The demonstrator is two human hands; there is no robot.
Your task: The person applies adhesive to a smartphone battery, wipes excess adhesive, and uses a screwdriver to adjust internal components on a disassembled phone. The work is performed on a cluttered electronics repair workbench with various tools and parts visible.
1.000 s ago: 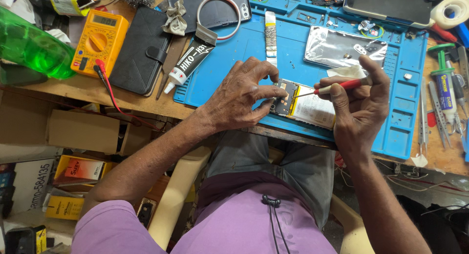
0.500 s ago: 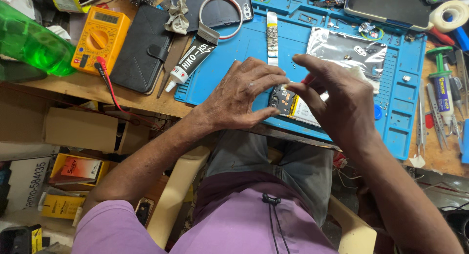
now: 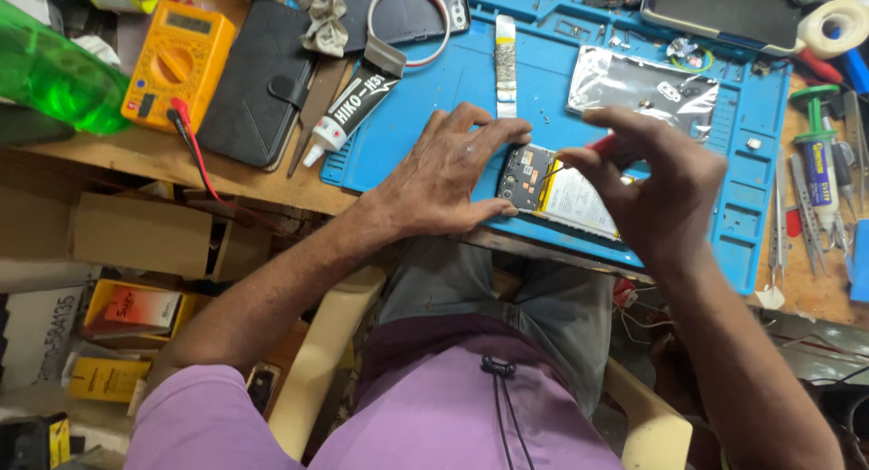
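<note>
- Here, the blue work mat (image 3: pixel 425 140) covers most of my wooden bench (image 3: pixel 262 185), and everything I'm handling lies on its near edge.
- My left hand (image 3: pixel 444 176) rests flat on the mat, fingers spread and pressed down, its fingertips touching the left end of the opened phone (image 3: pixel 552 191) and pinning it in place.
- My right hand (image 3: pixel 656 185) hovers over the phone's right half, covering part of it, fingers curled together and pinching a red-handled screwdriver (image 3: pixel 599 147).
- The phone lies back-off between my two hands, circuit board at the left end, pale battery to the right, just at the mat's front edge.
- The screwdriver's thin shaft slants down and left out of my pinch; its tip sits over the board near the phone's top edge. Whether it touches a screw I cannot tell.
- A silver plastic bag (image 3: pixel 643 90) lies farther back on the mat, beyond my right hand.
- An orange multimeter (image 3: pixel 176 63) and a black wallet case (image 3: pixel 258 81) sit on the bench to the left, well apart from my hands.
- A black-and-white glue tube (image 3: pixel 348 108) lies tilted at the mat's left edge, near my left hand but not touching it.
</note>
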